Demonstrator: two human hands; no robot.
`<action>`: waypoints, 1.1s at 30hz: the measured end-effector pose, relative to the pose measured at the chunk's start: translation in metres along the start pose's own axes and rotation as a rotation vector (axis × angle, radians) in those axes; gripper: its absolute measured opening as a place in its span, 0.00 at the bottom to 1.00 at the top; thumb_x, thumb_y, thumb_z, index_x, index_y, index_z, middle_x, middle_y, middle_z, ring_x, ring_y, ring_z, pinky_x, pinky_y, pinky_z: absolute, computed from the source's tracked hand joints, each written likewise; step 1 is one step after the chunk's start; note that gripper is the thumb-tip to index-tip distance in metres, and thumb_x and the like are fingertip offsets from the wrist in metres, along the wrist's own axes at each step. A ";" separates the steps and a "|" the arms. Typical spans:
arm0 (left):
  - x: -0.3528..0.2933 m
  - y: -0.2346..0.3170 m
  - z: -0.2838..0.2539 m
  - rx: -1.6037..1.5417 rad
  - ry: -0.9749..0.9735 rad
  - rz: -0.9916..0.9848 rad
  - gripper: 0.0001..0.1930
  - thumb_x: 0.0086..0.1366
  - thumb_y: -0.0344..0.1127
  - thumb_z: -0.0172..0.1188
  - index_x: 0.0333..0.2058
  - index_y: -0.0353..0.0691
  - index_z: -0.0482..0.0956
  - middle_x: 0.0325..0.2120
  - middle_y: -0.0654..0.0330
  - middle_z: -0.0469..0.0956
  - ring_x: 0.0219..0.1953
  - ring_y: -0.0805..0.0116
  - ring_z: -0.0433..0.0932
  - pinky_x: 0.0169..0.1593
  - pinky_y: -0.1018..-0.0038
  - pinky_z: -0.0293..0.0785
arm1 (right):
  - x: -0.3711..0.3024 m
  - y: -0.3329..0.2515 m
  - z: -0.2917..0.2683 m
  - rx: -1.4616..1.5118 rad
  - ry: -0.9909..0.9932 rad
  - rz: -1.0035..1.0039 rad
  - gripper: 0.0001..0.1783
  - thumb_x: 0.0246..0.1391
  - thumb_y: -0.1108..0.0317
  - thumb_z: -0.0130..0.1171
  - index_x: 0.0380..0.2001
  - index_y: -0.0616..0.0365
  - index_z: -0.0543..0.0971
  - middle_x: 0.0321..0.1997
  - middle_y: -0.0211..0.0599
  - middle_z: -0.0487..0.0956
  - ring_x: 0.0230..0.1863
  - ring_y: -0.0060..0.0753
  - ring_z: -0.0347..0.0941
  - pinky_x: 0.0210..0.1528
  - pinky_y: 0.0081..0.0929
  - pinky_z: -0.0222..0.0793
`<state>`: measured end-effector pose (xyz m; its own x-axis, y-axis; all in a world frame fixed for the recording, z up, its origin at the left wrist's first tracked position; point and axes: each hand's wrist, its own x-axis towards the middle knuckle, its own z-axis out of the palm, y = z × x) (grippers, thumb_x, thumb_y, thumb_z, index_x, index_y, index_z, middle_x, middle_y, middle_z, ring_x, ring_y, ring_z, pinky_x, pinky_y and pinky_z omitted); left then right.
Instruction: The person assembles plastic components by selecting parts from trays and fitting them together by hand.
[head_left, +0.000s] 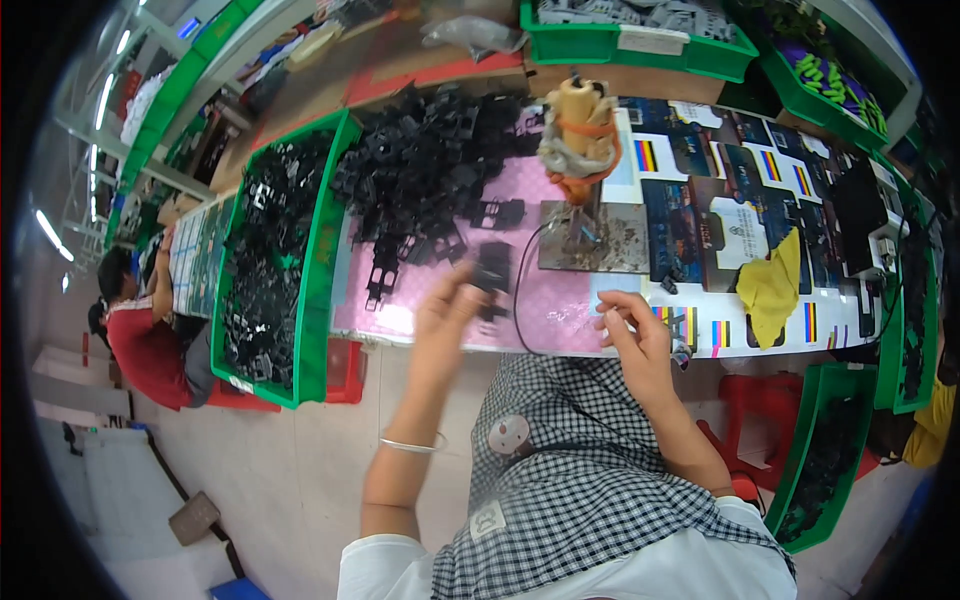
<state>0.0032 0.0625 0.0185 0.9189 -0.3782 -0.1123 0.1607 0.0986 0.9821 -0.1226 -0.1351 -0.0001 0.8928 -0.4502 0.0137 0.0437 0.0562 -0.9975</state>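
My left hand [445, 312], smeared a little by motion, has its fingers closed on a flat black plastic part [492, 266] above the pink mat [560, 320]. My right hand [638, 340] hovers at the table's front edge, its fingers loosely curled and apart, with nothing visible in them. Between and beyond the hands stands a cream cylindrical tool [577, 115], wrapped in cloth and orange bands, over a worn metal plate [622, 240]. A large heap of black plastic frames [420, 160] covers the mat's far left. Several loose frames [383, 268] lie nearer my left hand.
A green bin [315, 290] of black parts stands at the left; another green bin [800, 525] sits low at the right. A yellow cloth [770, 290] lies on printed sheets. A thin black cable [516, 300] crosses the mat. Another person [150, 340] sits far left.
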 end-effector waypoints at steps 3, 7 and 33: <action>0.040 0.068 -0.021 0.590 0.190 0.407 0.16 0.62 0.32 0.54 0.48 0.33 0.73 0.45 0.57 0.74 0.46 0.68 0.72 0.51 0.74 0.67 | -0.017 0.003 -0.023 -0.130 0.018 0.017 0.14 0.57 0.69 0.51 0.45 0.63 0.73 0.40 0.35 0.73 0.42 0.26 0.72 0.41 0.22 0.69; 0.130 0.133 -0.086 1.083 0.274 0.827 0.19 0.62 0.36 0.55 0.49 0.30 0.72 0.47 0.49 0.74 0.50 0.59 0.71 0.56 0.69 0.63 | -0.026 0.015 -0.034 -0.188 0.054 -0.099 0.12 0.57 0.69 0.52 0.43 0.61 0.74 0.40 0.34 0.75 0.41 0.24 0.71 0.37 0.21 0.70; -0.074 -0.177 0.065 0.389 -0.538 -0.492 0.07 0.59 0.23 0.51 0.33 0.28 0.79 0.26 0.51 0.79 0.20 0.74 0.73 0.23 0.83 0.68 | -0.291 0.186 -0.448 0.029 1.754 0.319 0.09 0.56 0.72 0.48 0.36 0.67 0.72 0.25 0.40 0.77 0.14 0.24 0.68 0.09 0.20 0.53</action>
<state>-0.1164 0.0135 -0.1374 0.4621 -0.6935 -0.5527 0.2726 -0.4820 0.8327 -0.5747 -0.3931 -0.2204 -0.6092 -0.7478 -0.2639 0.0059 0.3285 -0.9445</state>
